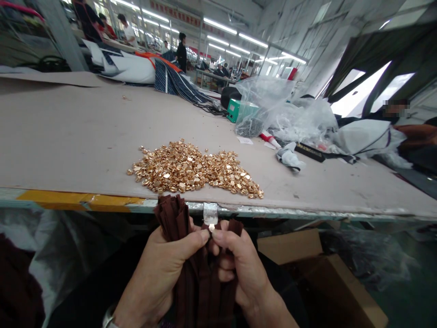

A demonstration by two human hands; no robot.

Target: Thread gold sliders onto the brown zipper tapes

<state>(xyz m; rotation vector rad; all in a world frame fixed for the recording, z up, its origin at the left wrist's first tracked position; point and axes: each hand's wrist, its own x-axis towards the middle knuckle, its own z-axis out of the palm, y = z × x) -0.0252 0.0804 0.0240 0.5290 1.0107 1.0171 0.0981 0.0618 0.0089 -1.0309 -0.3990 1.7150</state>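
My left hand (164,259) is closed around a thick bunch of dark brown fabric strips (172,218), whose cut ends stick up above the thumb. My right hand (242,264) grips a brown strip (235,228), its fingers curled. Between the two thumb tips sits a small shiny gold metal piece (211,227), touching the right thumb; how it meets the fabric is hidden. The strips hang down between both hands. Just beyond the table edge lies a heap of small gold metal pieces (180,166).
The table's front edge (82,200) bears yellow tape. Farther back right are a green box (234,110), clear plastic bags (273,105) and a crumpled cloth (289,157). Striped dark fabric (174,82) lies at the back. An open cardboard box (341,287) stands below right. Several people work far off.
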